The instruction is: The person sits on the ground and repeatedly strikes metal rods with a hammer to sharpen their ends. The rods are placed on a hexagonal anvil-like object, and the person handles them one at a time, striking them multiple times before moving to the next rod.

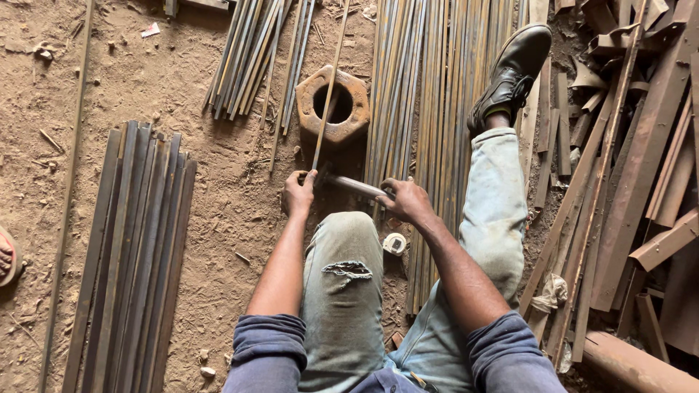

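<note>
My left hand [298,193] grips the near end of a thin metal rod [329,87] that runs away from me across a large rusty hexagonal nut [333,105] on the dirt floor. My right hand [408,200] is closed on the handle of a hammer [353,185], whose head lies just right of my left hand, close to the rod's near end. I sit on the ground with my left knee in torn jeans raised under my hands and my right leg stretched out, its black shoe [512,73] resting on a bed of rods.
Long thin rods [437,87] lie under my right leg, and another bundle [251,54] lies at the top. Flat dark bars [131,255] are stacked at left. Rusty angle iron and scrap [641,182] pile up at right. Another person's sandalled foot [6,255] shows at the left edge.
</note>
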